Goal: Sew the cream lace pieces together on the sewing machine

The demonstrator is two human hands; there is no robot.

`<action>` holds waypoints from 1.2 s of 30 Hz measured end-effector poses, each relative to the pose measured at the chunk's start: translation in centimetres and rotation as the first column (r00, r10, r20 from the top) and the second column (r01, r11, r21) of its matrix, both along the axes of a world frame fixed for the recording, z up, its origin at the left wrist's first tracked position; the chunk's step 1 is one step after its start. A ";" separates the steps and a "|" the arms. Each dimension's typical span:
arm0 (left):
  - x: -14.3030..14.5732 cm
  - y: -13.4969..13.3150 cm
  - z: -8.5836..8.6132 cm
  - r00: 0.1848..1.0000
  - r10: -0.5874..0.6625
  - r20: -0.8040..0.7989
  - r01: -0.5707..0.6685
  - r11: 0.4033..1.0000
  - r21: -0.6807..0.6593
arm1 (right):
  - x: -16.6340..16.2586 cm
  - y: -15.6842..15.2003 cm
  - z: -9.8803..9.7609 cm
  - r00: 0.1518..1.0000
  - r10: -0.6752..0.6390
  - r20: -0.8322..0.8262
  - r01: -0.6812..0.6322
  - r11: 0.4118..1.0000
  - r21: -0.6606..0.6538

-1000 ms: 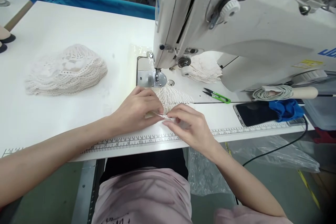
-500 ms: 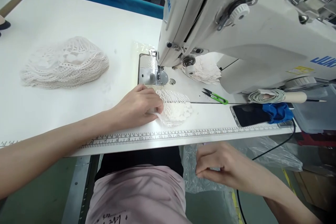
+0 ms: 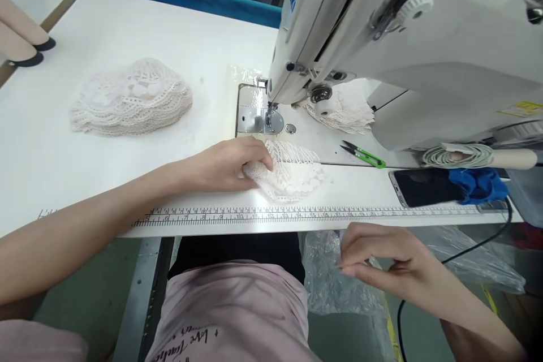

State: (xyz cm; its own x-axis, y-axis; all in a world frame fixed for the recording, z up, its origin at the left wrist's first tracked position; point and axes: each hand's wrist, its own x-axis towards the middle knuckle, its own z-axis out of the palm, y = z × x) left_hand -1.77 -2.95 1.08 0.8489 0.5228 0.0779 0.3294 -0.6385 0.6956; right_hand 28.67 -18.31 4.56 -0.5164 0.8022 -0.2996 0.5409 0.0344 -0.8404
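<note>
A cream lace piece (image 3: 292,172) lies on the white table just in front of the sewing machine's needle plate (image 3: 254,116). Its left edge is pinched between the thumb and fingers of my left hand (image 3: 237,164). Past the table's front edge, my right hand (image 3: 375,254) hangs in the air with thumb and fingertips pressed together; anything in that pinch is too small to make out. A stack of similar lace pieces (image 3: 136,99) rests to the left. More lace (image 3: 341,107) lies under the machine arm, partly hidden by it.
The sewing machine (image 3: 394,56) stands at the right. Green-handled thread snips (image 3: 365,155), a phone (image 3: 418,186) and a blue cloth band (image 3: 479,184) lie right of the lace. A printed ruler (image 3: 263,215) runs along the front edge. Clear plastic (image 3: 326,277) hangs below.
My view has shifted slightly left. The left fingers have opened out the lace's left edge, so more of it shows flat. My right hand stays pinched below the table edge.
</note>
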 end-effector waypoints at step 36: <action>-0.2 0.1 -0.7 0.966 0.220 0.134 -0.196 0.965 -0.173 | -9.1 10.2 -1.6 0.895 -0.367 -0.253 0.364 0.930 -0.062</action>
State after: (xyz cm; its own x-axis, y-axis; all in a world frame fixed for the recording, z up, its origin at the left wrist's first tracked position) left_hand -1.95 -2.89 0.35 0.7049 0.7023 0.0990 0.3268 -0.4456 0.8335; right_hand 19.57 -8.15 2.97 -0.2478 0.9462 -0.2082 0.2801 -0.1357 -0.9503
